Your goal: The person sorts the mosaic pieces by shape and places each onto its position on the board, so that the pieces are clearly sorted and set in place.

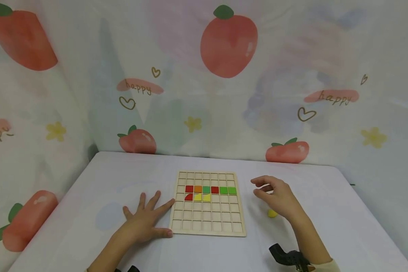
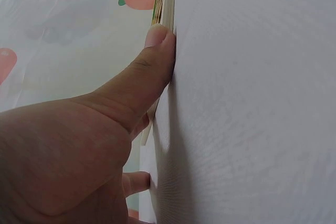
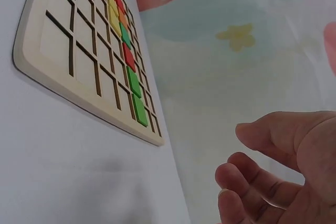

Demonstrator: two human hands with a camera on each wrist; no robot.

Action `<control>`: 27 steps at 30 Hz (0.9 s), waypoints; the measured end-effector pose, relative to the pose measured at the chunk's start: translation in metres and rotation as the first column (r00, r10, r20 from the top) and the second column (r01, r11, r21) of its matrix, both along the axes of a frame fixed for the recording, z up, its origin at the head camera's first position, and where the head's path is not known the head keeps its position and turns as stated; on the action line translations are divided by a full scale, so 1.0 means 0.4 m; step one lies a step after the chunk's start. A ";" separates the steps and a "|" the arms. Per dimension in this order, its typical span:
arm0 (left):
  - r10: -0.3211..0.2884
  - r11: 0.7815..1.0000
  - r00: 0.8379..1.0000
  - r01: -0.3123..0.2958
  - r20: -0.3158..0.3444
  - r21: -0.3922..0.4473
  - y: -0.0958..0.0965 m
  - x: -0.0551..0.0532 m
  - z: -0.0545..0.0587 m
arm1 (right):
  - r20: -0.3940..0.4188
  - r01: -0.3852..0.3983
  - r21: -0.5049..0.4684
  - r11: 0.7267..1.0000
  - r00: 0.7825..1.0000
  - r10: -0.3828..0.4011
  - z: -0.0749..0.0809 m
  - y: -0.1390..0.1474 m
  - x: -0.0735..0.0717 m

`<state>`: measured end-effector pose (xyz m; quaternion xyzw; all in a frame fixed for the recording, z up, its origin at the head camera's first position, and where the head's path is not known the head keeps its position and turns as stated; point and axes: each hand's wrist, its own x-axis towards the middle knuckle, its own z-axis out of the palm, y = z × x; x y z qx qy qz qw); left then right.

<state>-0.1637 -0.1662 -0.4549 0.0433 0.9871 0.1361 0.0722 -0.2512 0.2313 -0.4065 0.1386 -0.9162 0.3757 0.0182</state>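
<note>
A wooden grid board point(image 1: 206, 224) lies flat on the table. One row holds square tiles: red, orange, teal, red and two light green point(image 1: 223, 190). Below them sit a red rounded piece point(image 1: 189, 197) and two yellow pieces point(image 1: 197, 197). My left hand point(image 1: 144, 223) is spread beside the board, its thumb point(image 2: 157, 38) and index finger touching the left edge. To the right of the board, my right hand point(image 1: 275, 196) hovers above the table with loosely bent fingers. Nothing shows between its thumb and fingers point(image 3: 239, 182). A yellow piece point(image 1: 272, 213) lies below that hand, partly hidden by it.
The white table point(image 1: 149, 166) runs back to a cloth backdrop point(image 1: 224, 113) printed with fruit, hearts and flowers. A black wrist mount point(image 1: 289, 257) sits on my right forearm, and part of another shows by the left forearm.
</note>
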 end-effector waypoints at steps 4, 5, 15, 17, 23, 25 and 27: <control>-0.002 1.000 1.000 0.002 -0.005 0.004 -0.001 0.001 0.004 | -0.002 0.008 0.002 1.000 1.000 -0.008 0.006 0.015 -0.002; -0.002 1.000 1.000 0.002 -0.005 0.004 -0.001 0.001 0.005 | -0.004 0.010 0.003 1.000 1.000 -0.010 0.008 0.019 -0.002; 0.007 1.000 1.000 -0.007 0.008 0.019 -0.001 0.004 0.003 | -0.006 0.033 0.027 0.999 0.999 -0.033 0.019 0.058 -0.002; 0.007 1.000 1.000 -0.007 0.008 0.020 0.000 0.004 0.004 | -0.003 0.038 0.035 0.999 0.999 -0.038 0.021 0.065 -0.002; 0.004 1.000 1.000 -0.004 0.005 0.022 0.000 0.005 0.007 | 0.003 0.041 0.047 0.998 0.999 -0.041 0.025 0.088 -0.004; 0.004 1.000 1.000 -0.004 0.004 0.024 0.000 0.004 0.006 | 0.001 0.042 0.050 0.998 0.999 -0.042 0.026 0.095 -0.005; 0.004 1.000 1.000 -0.004 0.002 0.025 0.001 0.003 0.006 | 0.006 0.046 0.052 0.998 0.999 -0.047 0.026 0.101 -0.006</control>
